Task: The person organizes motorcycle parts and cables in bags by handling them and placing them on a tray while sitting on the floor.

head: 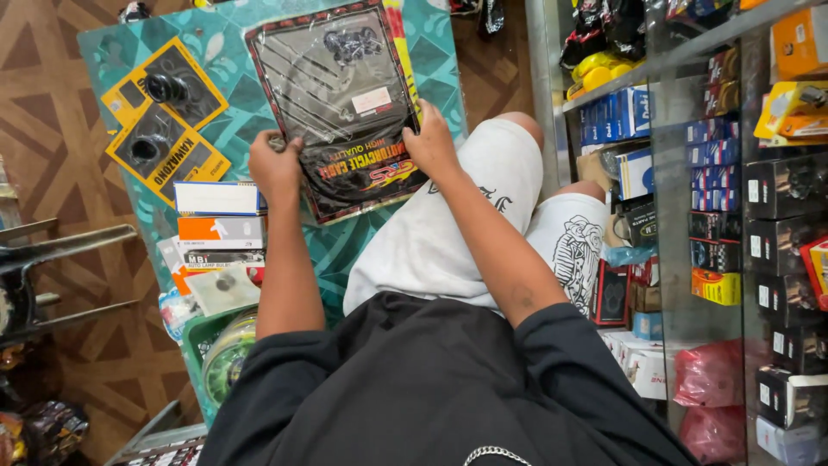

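Clear plastic packet (341,103) with a black backing card and coiled black cable inside, held flat over the teal patterned desk (216,43), near edge resting by the person's lap. Both hands are clamped on its near edge: left hand (274,164) closed on the near-left corner, right hand (429,142) gripping the near-right edge, fingers spread over the plastic. Hands are well apart, one at each end of the packet.

Left of the packet, on the desk: two yellow-and-black carded parts (164,116), each with a round black part under a blister, lying tilted and touching each other. Nearer on the left, just beside the left forearm: a stack of small boxes (220,226), white-and-blue on the far side, orange next, then a dark one. Nearer still, a green basket (200,341) with coiled stuff in a bag inside; can't tell what exactly.

Person sits in white shorts (466,224) and a black top. On the right, glass-fronted shelves (742,173) stacked with small boxes, blue, black, yellow and orange. Wood-pattern floor (52,103) on the left, with a dark metal frame (52,267) at the left edge.
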